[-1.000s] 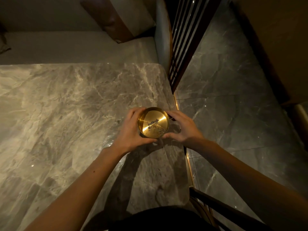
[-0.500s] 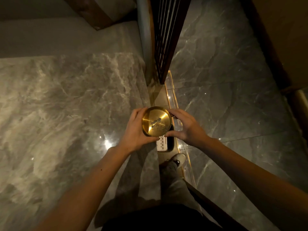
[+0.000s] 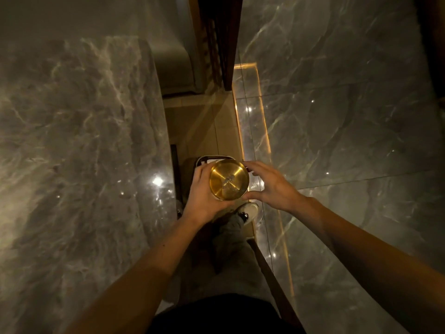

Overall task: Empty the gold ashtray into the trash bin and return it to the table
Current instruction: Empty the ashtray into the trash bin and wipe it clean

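- My left hand (image 3: 204,194) was wrapped around the left side of the gold ashtray (image 3: 229,180), with the thumb curled under its near edge.
- My right hand (image 3: 269,186) touched the ashtray on the right with its thumb and fingertips, and the other fingers were spread loose.
- I held the ashtray flat, with its open side up.
- A little heap of gray ash (image 3: 230,183) sat in the middle of the shiny dish.
- The ashtray was up in the air, past the edge of the marble table (image 3: 79,145), and not on it.
- Right under it I saw the pale rim of the trash bin (image 3: 212,158) on the floor, mostly hidden by the ashtray and my hands.
- Below my hands was my leg in gray pants and a light shoe (image 3: 249,210).
- A glowing gold strip (image 3: 261,141) ran along the dark marble floor (image 3: 349,121) on the right.
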